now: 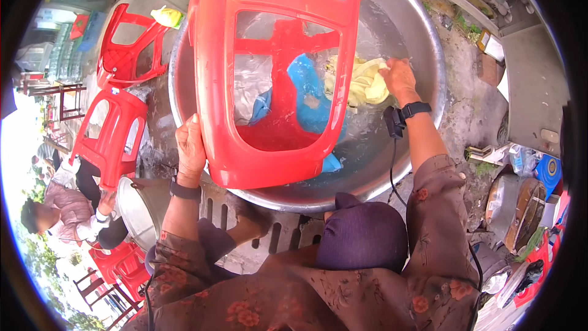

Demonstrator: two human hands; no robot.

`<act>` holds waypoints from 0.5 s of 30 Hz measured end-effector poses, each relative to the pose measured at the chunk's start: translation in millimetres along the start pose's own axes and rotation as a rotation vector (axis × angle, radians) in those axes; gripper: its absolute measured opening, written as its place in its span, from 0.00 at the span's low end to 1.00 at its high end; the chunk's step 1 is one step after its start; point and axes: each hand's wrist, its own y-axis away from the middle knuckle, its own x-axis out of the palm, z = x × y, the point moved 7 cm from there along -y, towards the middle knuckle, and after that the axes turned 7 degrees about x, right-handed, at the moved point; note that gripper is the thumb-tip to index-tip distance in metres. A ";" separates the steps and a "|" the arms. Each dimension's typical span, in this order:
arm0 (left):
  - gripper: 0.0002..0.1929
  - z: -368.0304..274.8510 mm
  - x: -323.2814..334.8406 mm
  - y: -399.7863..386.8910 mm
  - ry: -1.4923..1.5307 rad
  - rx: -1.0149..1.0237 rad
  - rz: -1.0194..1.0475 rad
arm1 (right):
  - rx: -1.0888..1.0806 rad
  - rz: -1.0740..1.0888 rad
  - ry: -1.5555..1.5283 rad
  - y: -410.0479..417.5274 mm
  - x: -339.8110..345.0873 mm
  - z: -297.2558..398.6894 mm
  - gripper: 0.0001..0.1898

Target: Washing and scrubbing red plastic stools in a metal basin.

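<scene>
A red plastic stool (271, 165) stands tilted in a large round metal basin (427, 41) of water. My left hand (189, 147) grips the stool's edge at the left, above the basin's rim. On the right, my right hand (400, 78) holds a wet yellow cloth (367, 83) at the water's surface. A blue cloth (308, 87) lies in the water and shows through the stool's side opening. Part of the stool is under water, and its top end runs out of view.
More red plastic stools (112, 128) stand to the left, one with a yellow cloth (167, 17) on it. A co-worker (69, 207) sits at the lower left near a metal bucket (138, 211). A slotted drain cover (275, 239) lies below the basin. A grey cabinet (528, 92) is at the right.
</scene>
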 end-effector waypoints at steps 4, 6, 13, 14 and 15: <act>0.21 10.9 -6.8 0.8 0.031 0.013 -0.013 | -0.054 -0.080 0.225 26.6 61.0 3.7 0.20; 0.21 15.0 -5.8 1.2 0.017 0.002 -0.035 | 0.067 0.093 0.048 0.6 75.6 -20.9 0.18; 0.22 4.0 -5.3 3.8 -0.007 -0.024 -0.045 | -0.319 -0.120 -0.825 54.3 -145.2 105.7 0.13; 0.22 1.7 -2.2 3.0 -0.019 -0.021 -0.036 | -0.445 -0.187 -0.822 70.6 -171.8 135.1 0.13; 0.22 0.2 1.3 2.5 -0.027 -0.019 -0.025 | -0.546 -0.241 -0.776 81.4 -189.3 162.5 0.14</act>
